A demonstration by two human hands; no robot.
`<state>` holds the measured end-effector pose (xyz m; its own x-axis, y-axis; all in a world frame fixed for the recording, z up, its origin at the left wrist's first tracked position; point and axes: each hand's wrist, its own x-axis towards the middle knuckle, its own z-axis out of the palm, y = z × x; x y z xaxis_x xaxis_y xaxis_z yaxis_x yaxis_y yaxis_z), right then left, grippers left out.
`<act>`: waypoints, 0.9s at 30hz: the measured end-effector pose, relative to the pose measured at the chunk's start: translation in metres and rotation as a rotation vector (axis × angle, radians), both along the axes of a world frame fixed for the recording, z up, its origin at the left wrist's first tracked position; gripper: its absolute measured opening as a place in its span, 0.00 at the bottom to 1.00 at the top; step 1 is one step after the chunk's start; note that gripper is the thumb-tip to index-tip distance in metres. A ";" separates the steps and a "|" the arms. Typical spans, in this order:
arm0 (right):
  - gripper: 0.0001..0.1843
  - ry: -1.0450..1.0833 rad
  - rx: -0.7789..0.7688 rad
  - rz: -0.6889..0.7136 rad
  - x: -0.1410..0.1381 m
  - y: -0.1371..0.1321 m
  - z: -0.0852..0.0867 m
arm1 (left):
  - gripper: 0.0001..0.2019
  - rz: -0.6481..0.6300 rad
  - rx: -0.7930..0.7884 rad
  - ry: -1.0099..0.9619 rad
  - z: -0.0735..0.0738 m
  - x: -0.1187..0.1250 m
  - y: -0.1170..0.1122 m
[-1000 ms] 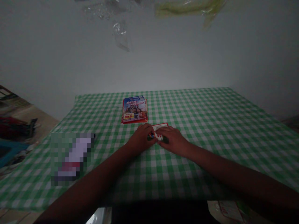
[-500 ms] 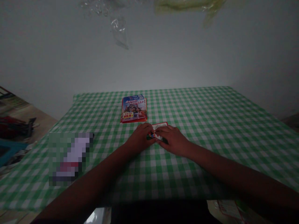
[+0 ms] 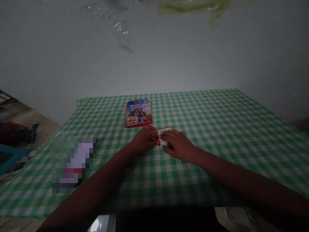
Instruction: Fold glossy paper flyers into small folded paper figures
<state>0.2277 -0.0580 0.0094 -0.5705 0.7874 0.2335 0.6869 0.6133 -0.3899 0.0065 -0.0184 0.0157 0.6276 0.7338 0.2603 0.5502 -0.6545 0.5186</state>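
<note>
White wall (image 3: 154,58) fills the head view behind a surface covered in green gingham cloth (image 3: 212,135), with clear plastic film (image 3: 123,35) hanging near the top edge. Your left hand (image 3: 144,140) and right hand (image 3: 180,146) meet near the middle, their fingers (image 3: 170,135) closed in over a red-bordered card (image 3: 166,130). A small multicoloured piece (image 3: 154,138) shows at your left fingertips. I can't tell whether you're gripping either item or only pressing on it. Work with your fingertips at the card's edges so that less of it stays covered. Well beyond your fingers lies a stack of brochures (image 3: 138,113); left of them, a pixelated patch (image 3: 74,162) hides an object. Dim light and your hands obscure most of the card's print and its lower part.
</note>
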 end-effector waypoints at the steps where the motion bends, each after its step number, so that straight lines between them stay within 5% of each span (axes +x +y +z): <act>1: 0.19 0.001 0.001 -0.001 0.000 0.000 0.000 | 0.07 0.009 -0.004 0.009 0.000 0.000 0.000; 11: 0.26 -0.049 0.022 0.024 0.001 -0.003 -0.001 | 0.08 0.088 -0.028 0.036 -0.001 0.001 -0.002; 27: 0.25 -0.255 0.122 -0.046 0.002 -0.011 0.004 | 0.04 -0.040 -0.061 -0.044 -0.001 -0.008 0.004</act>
